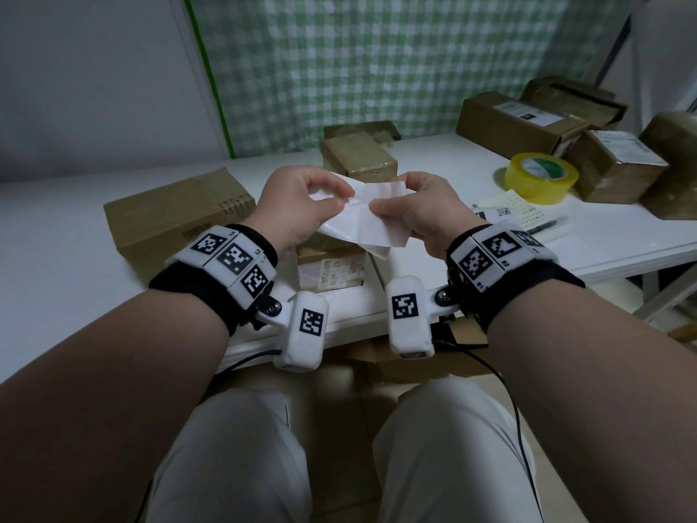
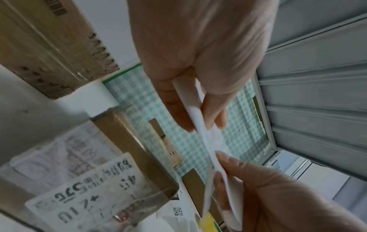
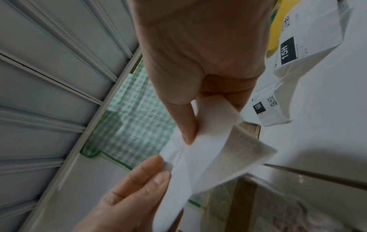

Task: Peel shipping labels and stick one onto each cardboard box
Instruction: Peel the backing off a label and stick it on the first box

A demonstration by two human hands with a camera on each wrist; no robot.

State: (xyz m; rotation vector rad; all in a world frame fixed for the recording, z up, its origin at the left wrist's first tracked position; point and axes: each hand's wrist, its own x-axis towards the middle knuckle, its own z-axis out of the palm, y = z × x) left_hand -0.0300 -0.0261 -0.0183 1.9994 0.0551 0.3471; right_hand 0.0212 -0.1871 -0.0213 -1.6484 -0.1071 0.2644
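Observation:
Both hands hold one white label sheet (image 1: 362,220) in the air above the table's near edge. My left hand (image 1: 332,196) pinches its left end and my right hand (image 1: 381,207) pinches the right end. The sheet is creased and blank on the side facing me. In the left wrist view, thumb and fingers of the left hand (image 2: 198,124) clamp the sheet (image 2: 207,141) edge-on. In the right wrist view, the right hand (image 3: 206,120) pinches the curled sheet (image 3: 198,164). Directly below the hands sits a taped cardboard box (image 1: 332,269) with a printed label on top.
A plain cardboard box (image 1: 177,213) lies at the left of the white table (image 1: 75,258), and another box (image 1: 358,156) stands behind the hands. At the right are labelled boxes (image 1: 614,164), a yellow tape roll (image 1: 541,175), loose label sheets (image 1: 509,209) and a pen (image 1: 547,224).

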